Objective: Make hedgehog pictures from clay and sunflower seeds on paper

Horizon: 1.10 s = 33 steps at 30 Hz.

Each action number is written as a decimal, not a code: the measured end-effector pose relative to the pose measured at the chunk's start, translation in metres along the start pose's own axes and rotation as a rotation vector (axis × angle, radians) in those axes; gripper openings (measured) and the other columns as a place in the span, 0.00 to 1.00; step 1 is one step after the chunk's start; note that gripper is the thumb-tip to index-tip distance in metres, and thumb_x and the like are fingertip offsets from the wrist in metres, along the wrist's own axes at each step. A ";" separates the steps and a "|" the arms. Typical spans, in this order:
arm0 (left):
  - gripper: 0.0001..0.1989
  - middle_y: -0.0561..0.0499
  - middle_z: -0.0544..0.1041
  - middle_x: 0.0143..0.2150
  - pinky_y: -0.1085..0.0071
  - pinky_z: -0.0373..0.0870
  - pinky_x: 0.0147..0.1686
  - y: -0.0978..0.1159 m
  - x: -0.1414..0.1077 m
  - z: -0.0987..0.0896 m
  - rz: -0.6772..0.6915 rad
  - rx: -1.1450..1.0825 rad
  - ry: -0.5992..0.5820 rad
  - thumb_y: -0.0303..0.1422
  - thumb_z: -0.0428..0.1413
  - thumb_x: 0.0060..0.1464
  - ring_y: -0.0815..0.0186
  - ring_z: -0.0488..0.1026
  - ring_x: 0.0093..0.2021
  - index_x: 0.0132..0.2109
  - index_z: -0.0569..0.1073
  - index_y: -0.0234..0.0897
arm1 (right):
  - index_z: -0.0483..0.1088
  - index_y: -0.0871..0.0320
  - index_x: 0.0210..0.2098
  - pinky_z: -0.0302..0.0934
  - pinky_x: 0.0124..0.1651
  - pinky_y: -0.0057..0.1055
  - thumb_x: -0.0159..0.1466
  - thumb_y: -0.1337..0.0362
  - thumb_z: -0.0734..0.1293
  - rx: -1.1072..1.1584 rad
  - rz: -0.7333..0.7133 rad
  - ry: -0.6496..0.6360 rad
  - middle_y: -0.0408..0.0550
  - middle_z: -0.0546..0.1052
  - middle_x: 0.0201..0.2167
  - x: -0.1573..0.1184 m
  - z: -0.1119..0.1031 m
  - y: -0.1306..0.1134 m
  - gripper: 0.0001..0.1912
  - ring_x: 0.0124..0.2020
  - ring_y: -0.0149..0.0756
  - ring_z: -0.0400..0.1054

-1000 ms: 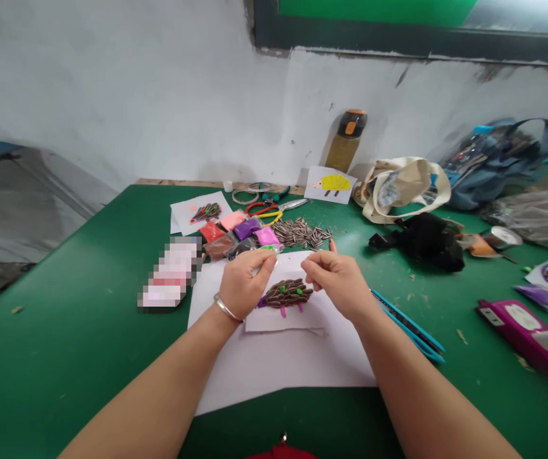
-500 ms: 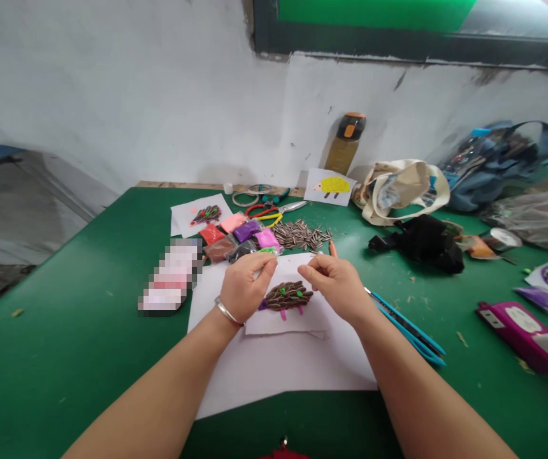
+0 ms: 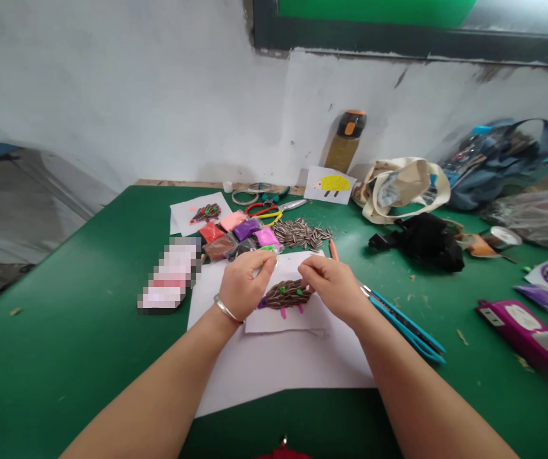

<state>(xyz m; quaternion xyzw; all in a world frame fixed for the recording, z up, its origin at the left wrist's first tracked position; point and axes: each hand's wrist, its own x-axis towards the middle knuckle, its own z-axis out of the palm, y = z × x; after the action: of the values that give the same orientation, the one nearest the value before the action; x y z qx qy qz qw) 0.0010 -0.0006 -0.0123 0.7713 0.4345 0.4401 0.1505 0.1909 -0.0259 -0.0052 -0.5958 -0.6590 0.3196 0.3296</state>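
Green worktop (image 3: 87, 306): smooth, low sheen; large sheet (image 3: 278, 366) over it plain matt paper.
Seed picture (image 3: 283, 296): matt paper base, animal figure ridged with hard-looking striped husks. Loose seeds (image 3: 302, 234): same husk finish. Colour packets (image 3: 220, 247): clear, glossy plastic film. Scissors (image 3: 293, 204): bright metal blades, smooth coloured handles. Bracelet (image 3: 229, 310): polished silvery metal. Tote bag (image 3: 439, 199): off-white cloth, matt. Drink bottle (image 3: 341, 153): translucent, apparently plastic. Wall (image 3: 135, 95): matt, scuffed, rough-edged below the dark frame (image 3: 350, 41).
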 end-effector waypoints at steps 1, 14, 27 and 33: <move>0.08 0.51 0.80 0.39 0.65 0.71 0.45 0.000 0.000 0.000 -0.003 -0.001 -0.001 0.32 0.52 0.59 0.62 0.76 0.42 0.38 0.77 0.39 | 0.69 0.55 0.26 0.59 0.35 0.29 0.62 0.60 0.60 -0.019 -0.013 0.007 0.40 0.74 0.23 0.000 0.000 0.000 0.12 0.26 0.31 0.67; 0.09 0.51 0.80 0.39 0.64 0.72 0.45 0.001 0.000 -0.001 -0.002 0.015 -0.006 0.33 0.51 0.60 0.62 0.76 0.41 0.38 0.77 0.40 | 0.71 0.54 0.28 0.58 0.36 0.30 0.60 0.64 0.60 -0.134 -0.049 -0.017 0.41 0.75 0.26 0.001 0.003 0.006 0.09 0.30 0.33 0.68; 0.09 0.49 0.80 0.37 0.65 0.71 0.42 0.001 -0.001 0.001 0.065 0.039 -0.013 0.31 0.51 0.60 0.63 0.76 0.39 0.38 0.76 0.38 | 0.73 0.56 0.30 0.55 0.37 0.29 0.61 0.69 0.61 -0.355 -0.156 -0.102 0.46 0.73 0.30 0.004 0.008 0.009 0.09 0.34 0.34 0.65; 0.10 0.49 0.80 0.37 0.66 0.72 0.41 0.000 -0.001 0.001 0.076 0.048 -0.033 0.33 0.50 0.60 0.62 0.76 0.38 0.37 0.76 0.39 | 0.77 0.57 0.29 0.55 0.38 0.28 0.61 0.70 0.60 -0.428 -0.221 -0.158 0.47 0.72 0.28 0.004 0.012 0.008 0.13 0.33 0.34 0.65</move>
<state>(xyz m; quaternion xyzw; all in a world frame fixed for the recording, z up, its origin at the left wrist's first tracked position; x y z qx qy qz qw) 0.0016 -0.0013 -0.0130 0.7977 0.4129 0.4223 0.1224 0.1857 -0.0217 -0.0183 -0.5493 -0.7966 0.1804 0.1763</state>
